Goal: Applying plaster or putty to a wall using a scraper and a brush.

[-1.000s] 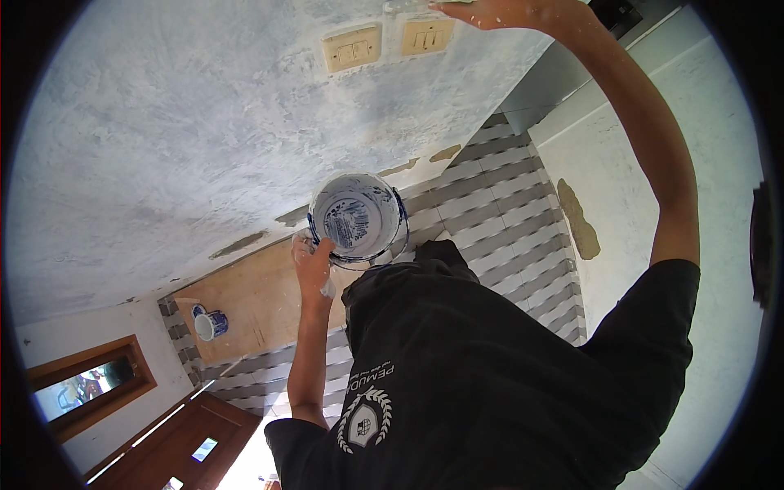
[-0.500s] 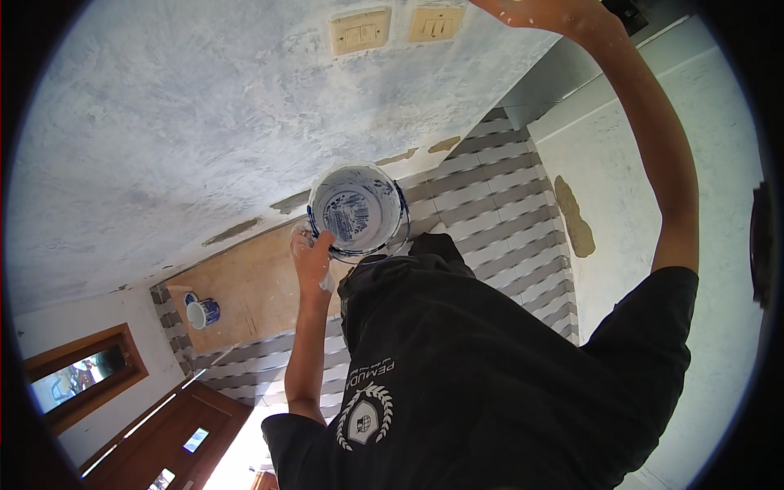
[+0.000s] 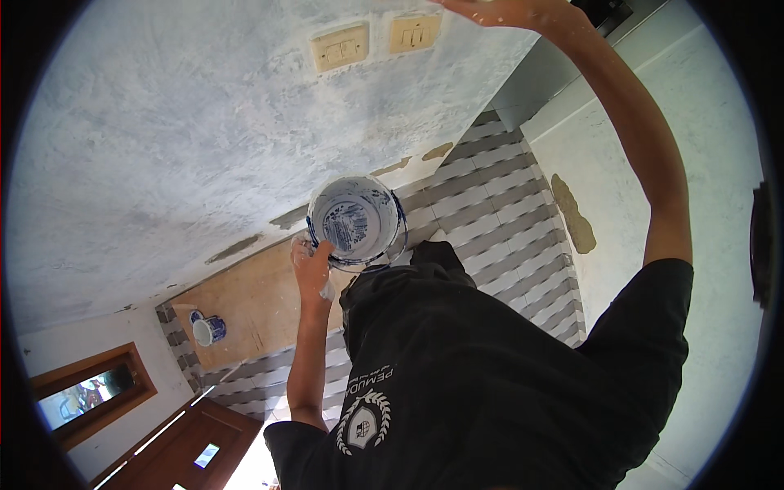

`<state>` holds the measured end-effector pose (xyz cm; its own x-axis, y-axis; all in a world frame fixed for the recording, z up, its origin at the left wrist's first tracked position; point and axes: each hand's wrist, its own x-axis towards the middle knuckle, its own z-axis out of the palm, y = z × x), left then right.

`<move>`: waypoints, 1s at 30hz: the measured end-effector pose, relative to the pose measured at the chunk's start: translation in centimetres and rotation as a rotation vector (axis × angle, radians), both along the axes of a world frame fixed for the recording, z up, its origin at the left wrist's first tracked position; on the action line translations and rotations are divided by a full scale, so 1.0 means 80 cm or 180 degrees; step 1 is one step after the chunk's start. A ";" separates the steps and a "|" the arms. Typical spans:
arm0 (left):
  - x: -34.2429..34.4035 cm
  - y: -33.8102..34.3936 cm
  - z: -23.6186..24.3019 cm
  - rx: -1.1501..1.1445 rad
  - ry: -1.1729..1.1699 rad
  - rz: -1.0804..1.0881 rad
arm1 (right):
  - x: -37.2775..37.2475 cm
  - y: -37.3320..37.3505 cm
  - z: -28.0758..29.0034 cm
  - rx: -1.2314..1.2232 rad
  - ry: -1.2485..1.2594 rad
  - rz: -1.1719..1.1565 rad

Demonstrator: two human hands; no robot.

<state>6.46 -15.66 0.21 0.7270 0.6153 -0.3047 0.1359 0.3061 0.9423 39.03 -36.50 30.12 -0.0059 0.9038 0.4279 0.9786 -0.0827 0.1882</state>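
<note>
Left hand grips the rim of a paint bucket over striped tiles — right hand, raised against the mottled wall near two switches, grip unclear.

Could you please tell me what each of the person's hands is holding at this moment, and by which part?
The left hand holds the white paint bucket by its rim. The right hand is raised at the wall; any tool cannot be told.

A small round paint bucket, white smeared with blue inside; held upright by its rim, mouth open, near the wall; wire handle hanging down its side.
</note>
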 end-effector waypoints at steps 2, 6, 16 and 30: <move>-0.005 0.002 0.002 -0.0013 0.0077 0.0005 | 0.003 -0.016 0.010 0.0202 -0.0047 -0.0027; 0.000 0.005 -0.003 -0.0141 0.0342 -0.0102 | -0.013 -0.041 0.037 0.0446 0.0285 -0.0173; 0.010 -0.004 0.000 -0.0032 0.0108 -0.0055 | 0.028 -0.028 -0.003 -0.0117 0.1085 -0.0269; 0.000 -0.008 -0.021 -0.0115 0.0481 -0.0080 | 0.035 -0.053 -0.023 0.0251 0.0765 0.0066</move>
<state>6.42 -16.27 -1.50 0.6863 0.5841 -0.4333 0.2832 0.3340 0.8990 41.83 -40.77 28.30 0.0863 0.8683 0.4885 0.9961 -0.0673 -0.0565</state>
